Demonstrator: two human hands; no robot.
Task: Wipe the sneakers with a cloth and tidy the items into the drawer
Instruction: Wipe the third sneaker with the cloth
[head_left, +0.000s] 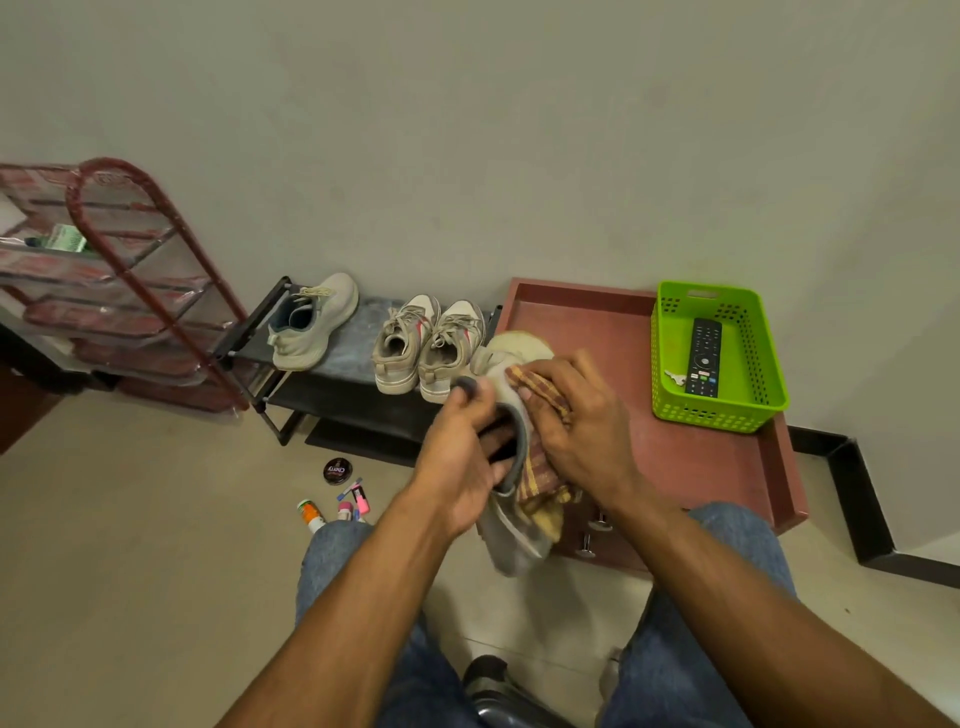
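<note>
Holding the sneaker (511, 364) by its collar in my left hand (462, 467), toe pointing away, I press the cloth (540, 483) along its right flank with my right hand (576, 415), fingers curled.

Left hand (462, 457) gripping pale sneaker (511, 364), right hand (571, 421) pressing checked cloth (540, 483) against it

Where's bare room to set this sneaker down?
The shoe rack has a gap between the single sneaker and the pair. The red cabinet top is bare left of the green basket. The floor near the polish tin is crowded.
</note>
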